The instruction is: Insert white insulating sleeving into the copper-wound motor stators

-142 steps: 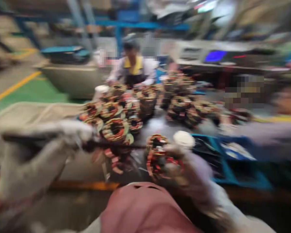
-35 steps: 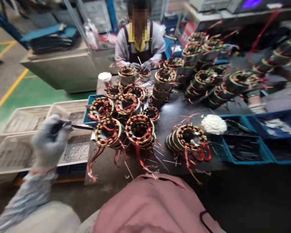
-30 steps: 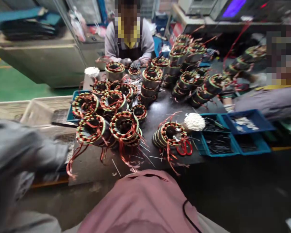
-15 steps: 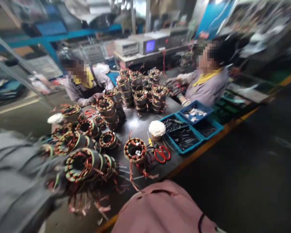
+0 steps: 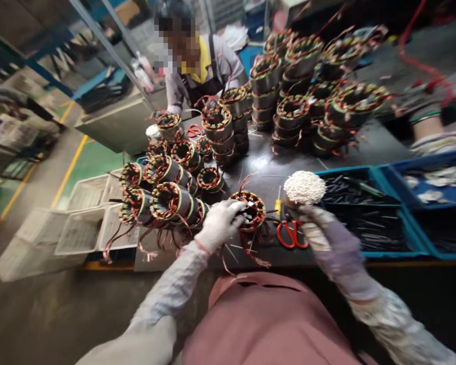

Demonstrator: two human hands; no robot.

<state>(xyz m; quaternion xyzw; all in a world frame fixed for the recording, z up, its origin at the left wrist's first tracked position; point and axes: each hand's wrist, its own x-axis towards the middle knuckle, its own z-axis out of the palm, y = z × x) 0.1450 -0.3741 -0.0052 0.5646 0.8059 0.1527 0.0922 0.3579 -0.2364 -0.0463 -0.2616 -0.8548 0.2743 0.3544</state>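
Observation:
My left hand [image 5: 221,223], in a pale glove with dark fingertips, reaches to the near motor stator [image 5: 259,202]. Its fingers are curled together at the bore beside small white pieces; what they pinch there, if anything, is hidden. The stator stands upright, copper leads trailing onto the table. My gloved right hand [image 5: 336,246] is at the brown base under a bundle of white cord-like pieces [image 5: 304,186]; its fingers are blurred, so their grip cannot be made out. Red-handled scissors [image 5: 287,235] and a yellow-handled tool [image 5: 277,209] lie between the hands.
Several stators [image 5: 169,203] lie on their sides at the left, and stacked stators [image 5: 264,94] stand farther back. Blue trays [image 5: 406,223] with black strips and white pieces line the right. A co-worker [image 5: 224,63] sits opposite; another person's gloved hand [image 5: 420,104] is at the right.
The view has swung left and down toward the table. Both my hands now show: the left at the near stator, the right by the white bundle.

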